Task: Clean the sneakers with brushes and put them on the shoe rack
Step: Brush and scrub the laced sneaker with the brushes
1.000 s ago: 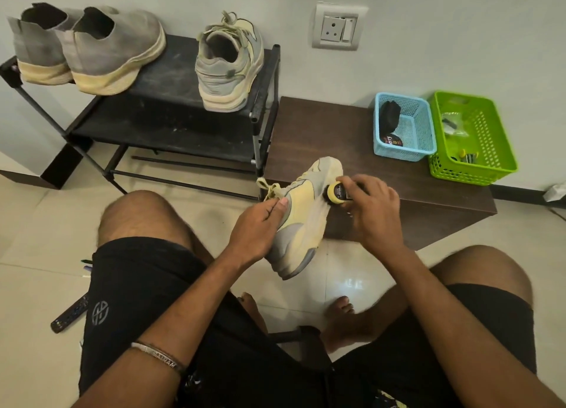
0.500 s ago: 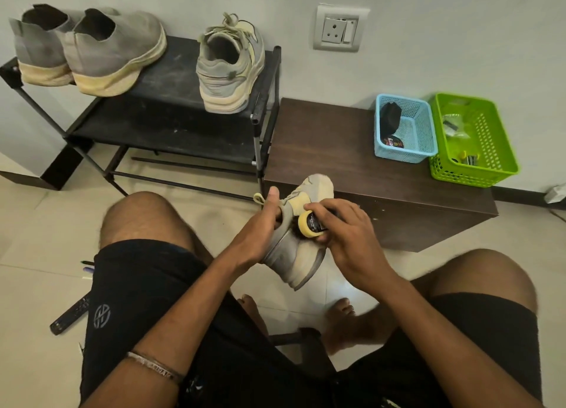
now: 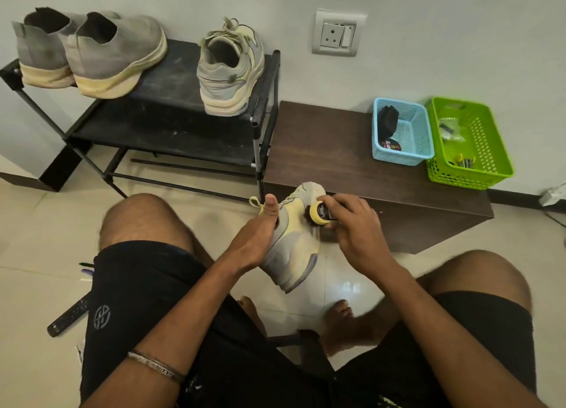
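Observation:
A grey and pale-yellow sneaker (image 3: 294,248) is held above the floor between my knees, toe pointing away toward the brown bench. My left hand (image 3: 257,239) grips it at the opening, thumb up, fingers hidden inside. My right hand (image 3: 352,227) holds a small brush (image 3: 320,213) with a yellow band, its bristles pressed against the sneaker's side near the toe. Its matching sneaker (image 3: 229,70) stands on the black shoe rack (image 3: 171,101), heel toward me. Two grey slip-on shoes (image 3: 92,52) stand at the rack's left end.
A low brown bench (image 3: 337,156) stands right of the rack, carrying a blue basket (image 3: 404,132) with dark items and a green basket (image 3: 471,144). A wall socket (image 3: 338,34) sits above. A remote (image 3: 69,317) and pens (image 3: 85,269) lie on the tiled floor at left.
The sneaker has been turned in my left hand, and the brush moved back up its side toward the toe after a stroke nearer the heel.

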